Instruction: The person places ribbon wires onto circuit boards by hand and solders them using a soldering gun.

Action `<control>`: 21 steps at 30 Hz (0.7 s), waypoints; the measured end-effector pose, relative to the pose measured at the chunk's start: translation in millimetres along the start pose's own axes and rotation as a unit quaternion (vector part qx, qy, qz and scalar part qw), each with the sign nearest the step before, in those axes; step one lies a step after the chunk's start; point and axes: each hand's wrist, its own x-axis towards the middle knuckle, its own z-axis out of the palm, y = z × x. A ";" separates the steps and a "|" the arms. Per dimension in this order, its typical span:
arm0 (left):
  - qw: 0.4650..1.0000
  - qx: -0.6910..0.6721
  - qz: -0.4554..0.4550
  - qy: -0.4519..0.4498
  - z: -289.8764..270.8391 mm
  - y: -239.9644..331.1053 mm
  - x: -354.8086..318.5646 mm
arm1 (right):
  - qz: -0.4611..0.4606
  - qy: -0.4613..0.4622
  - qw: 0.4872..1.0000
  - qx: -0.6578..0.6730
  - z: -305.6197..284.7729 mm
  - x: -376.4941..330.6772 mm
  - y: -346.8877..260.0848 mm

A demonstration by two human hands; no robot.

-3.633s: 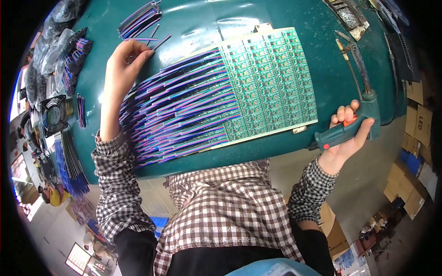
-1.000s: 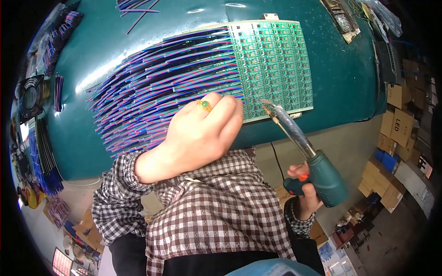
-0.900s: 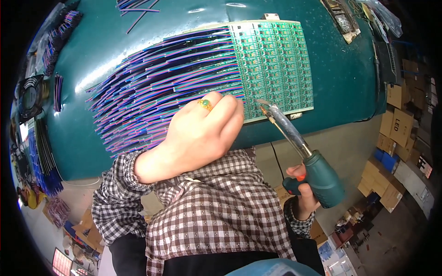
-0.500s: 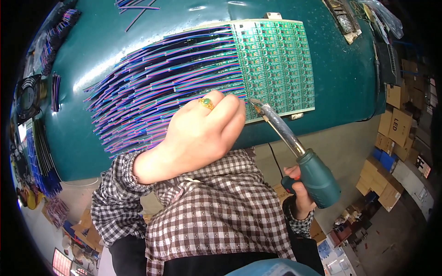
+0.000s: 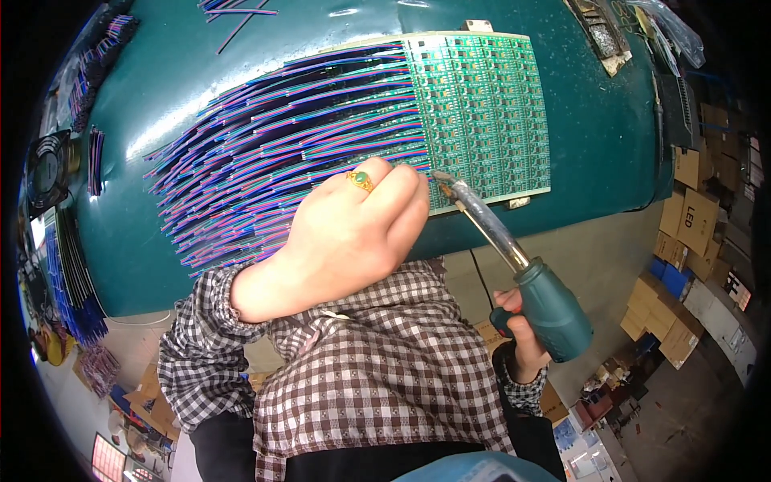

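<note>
My left hand (image 5: 353,221), a green-stoned ring on one finger, is closed over the near end of a green circuit board panel (image 5: 490,120). Its fingertips are hidden beneath it, so what they pinch does not show. Rows of blue, red and green wires (image 5: 281,120) run leftward from the panel and pass under this hand. In my right hand (image 5: 526,341) is a pistol-shaped soldering iron (image 5: 554,313) with a dark green body and a metal barrel. Its tip lies beside my left fingers, at the wire ends on the panel; contact cannot be made out.
The panel lies on a green table mat (image 5: 594,153). Loose wires (image 5: 241,12) lie at the far edge, with more wire bundles (image 5: 72,273) at the left. A soiled metal tray (image 5: 598,36) sits far right. Cardboard boxes (image 5: 691,221) stand beyond the table.
The soldering iron has shifted very slightly left, its tip staying by my left fingers. My left hand holds its place.
</note>
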 end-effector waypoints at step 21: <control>1.000 0.006 0.005 -0.016 -1.6 -2.3 1.6 | -0.003 -0.004 1.000 0.004 -1.0 -1.9 -4.9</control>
